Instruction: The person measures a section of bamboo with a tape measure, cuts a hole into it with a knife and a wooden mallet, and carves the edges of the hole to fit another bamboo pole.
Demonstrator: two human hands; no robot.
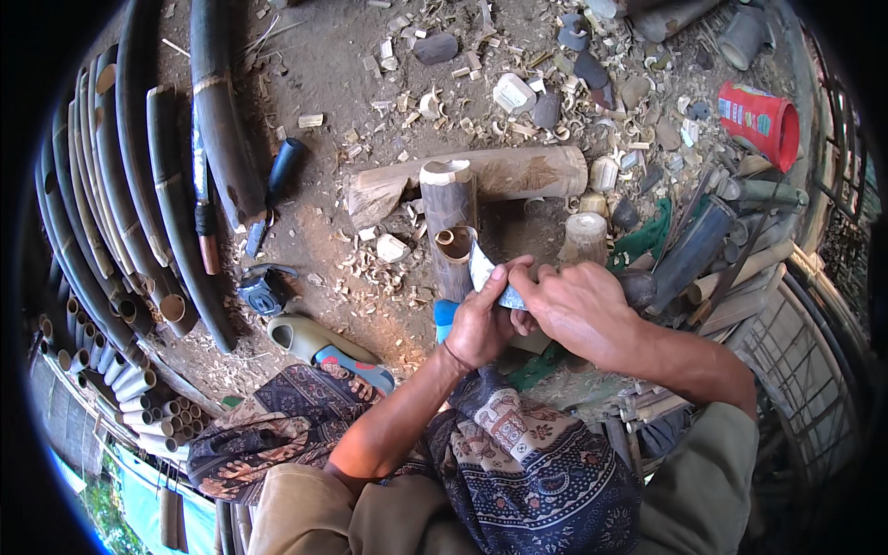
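While seated on dirt floor [324, 194], person works over patterned cloth [518, 453]. Left hand [481, 324] clenched on blue-handled knife [486, 277]; right hand [578, 305] pinches blade spine. Beyond, upright bamboo tube [450, 231]: stiff, light, likely splintery; best held mid-shaft. Chips, dark poles [166, 194] farther.

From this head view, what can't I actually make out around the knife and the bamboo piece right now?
- Knife blade: head view, its rear is covered by the left hand and right hand.
- Blue handle: mostly under the left hand.
- Bamboo tube: lower end hidden by both hands.
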